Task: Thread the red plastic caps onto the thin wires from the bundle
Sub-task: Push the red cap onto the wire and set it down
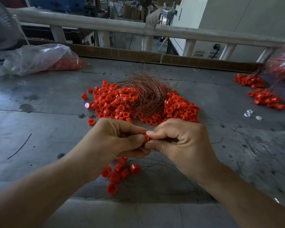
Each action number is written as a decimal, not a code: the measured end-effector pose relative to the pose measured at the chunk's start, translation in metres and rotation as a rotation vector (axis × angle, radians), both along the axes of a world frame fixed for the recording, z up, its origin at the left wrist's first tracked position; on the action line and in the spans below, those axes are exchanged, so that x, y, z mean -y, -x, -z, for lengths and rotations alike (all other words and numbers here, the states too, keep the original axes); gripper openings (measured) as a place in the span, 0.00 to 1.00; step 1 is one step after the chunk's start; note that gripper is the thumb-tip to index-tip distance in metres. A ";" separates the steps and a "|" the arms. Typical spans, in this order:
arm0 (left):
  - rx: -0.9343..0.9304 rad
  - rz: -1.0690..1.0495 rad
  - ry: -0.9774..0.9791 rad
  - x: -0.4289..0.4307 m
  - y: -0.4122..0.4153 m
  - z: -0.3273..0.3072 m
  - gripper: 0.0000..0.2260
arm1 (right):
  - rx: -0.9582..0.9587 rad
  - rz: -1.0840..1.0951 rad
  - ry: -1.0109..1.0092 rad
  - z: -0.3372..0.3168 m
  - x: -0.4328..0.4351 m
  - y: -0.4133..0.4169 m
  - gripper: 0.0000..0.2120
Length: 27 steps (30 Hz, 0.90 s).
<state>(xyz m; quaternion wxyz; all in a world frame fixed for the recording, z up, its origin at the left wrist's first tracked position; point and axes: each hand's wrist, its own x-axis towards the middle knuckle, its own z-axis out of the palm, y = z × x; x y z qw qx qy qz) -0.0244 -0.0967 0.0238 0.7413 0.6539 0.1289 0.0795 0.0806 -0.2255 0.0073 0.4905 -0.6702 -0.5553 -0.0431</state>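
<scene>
The left hand (122,139) and right hand (176,140) pinch one red cap (146,137) between opposing fingertips, near the worktable's (39,129) front edge. No wire is discernible at the cap. The wire bundle (148,94) lies directly beyond both hands, equally reachable.

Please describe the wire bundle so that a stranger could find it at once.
On the grey table, find the big pile of red caps in the middle. The wire bundle lies on that pile: a curved coppery tuft of thin strands, unlike the red plastic around it.
</scene>
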 end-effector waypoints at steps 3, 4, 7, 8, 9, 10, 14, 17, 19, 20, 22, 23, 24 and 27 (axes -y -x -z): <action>0.001 -0.009 -0.050 0.000 0.001 0.002 0.10 | 0.075 -0.005 0.004 0.001 0.001 0.001 0.07; 0.000 -0.014 -0.064 0.000 0.002 0.003 0.10 | 0.097 -0.007 0.010 0.001 0.001 0.001 0.07; -0.001 -0.006 -0.077 -0.001 0.002 0.004 0.10 | 0.129 -0.003 0.014 0.001 0.000 0.002 0.07; -0.003 0.003 -0.069 -0.001 0.001 0.004 0.10 | 0.117 -0.001 0.006 0.001 0.001 0.001 0.07; -0.005 0.011 -0.054 -0.002 0.001 0.004 0.10 | 0.102 -0.004 0.001 0.000 0.001 0.001 0.08; -0.004 0.017 -0.037 -0.002 0.001 0.004 0.10 | 0.087 -0.013 -0.002 -0.001 0.002 0.001 0.08; 0.023 0.025 0.005 -0.003 0.001 0.004 0.09 | 0.008 -0.062 0.003 -0.003 0.002 -0.003 0.09; 0.054 0.063 0.017 -0.002 0.002 0.003 0.11 | -0.177 -0.083 0.002 -0.005 0.000 -0.002 0.08; 0.065 0.090 0.033 -0.003 0.004 0.002 0.11 | -0.300 -0.120 0.019 -0.006 0.001 -0.002 0.09; 0.065 0.102 0.043 -0.004 0.004 0.001 0.10 | -0.342 -0.143 0.039 -0.006 0.002 -0.002 0.10; 0.057 0.134 0.062 -0.005 0.005 0.001 0.11 | -0.330 -0.184 0.125 -0.008 0.004 -0.002 0.11; 0.053 0.148 0.072 -0.006 0.005 0.001 0.13 | -0.288 -0.194 0.179 -0.009 0.004 -0.001 0.10; 0.048 0.155 0.089 -0.006 0.005 0.002 0.15 | -0.240 -0.195 0.222 -0.011 0.004 -0.001 0.10; 0.069 0.181 0.124 -0.006 0.006 0.002 0.23 | -0.137 -0.177 0.243 -0.014 0.005 0.000 0.06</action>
